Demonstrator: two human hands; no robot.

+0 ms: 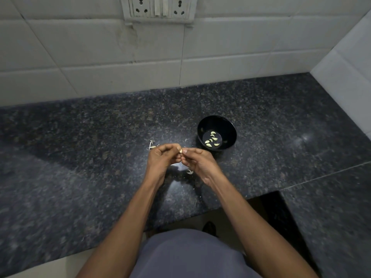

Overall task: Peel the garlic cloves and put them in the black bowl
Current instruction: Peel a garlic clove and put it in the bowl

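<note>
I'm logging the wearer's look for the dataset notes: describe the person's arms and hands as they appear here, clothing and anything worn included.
Both arms are bare from the bottom edge of the picture to the fingers; no sleeves show. The left hand and right hand wear no gloves, and no rings, watch or bracelets are visible at either wrist. Fingernails look short. Below the arms, a grey-blue garment covers the body.

My hands meet above bench (80, 157) centre: left hand (160, 159) and right hand (197, 162) touching, garlic clove (180, 151) pinched between them. Bowl (230, 127) on bench just behind-right of right hand, peeled cloves (211, 139) in it. Skin scraps (151, 145) on bench behind left hand; another scrap (189, 172) below hands. Wall behind bench, socket panel (159, 9) on it.
</note>
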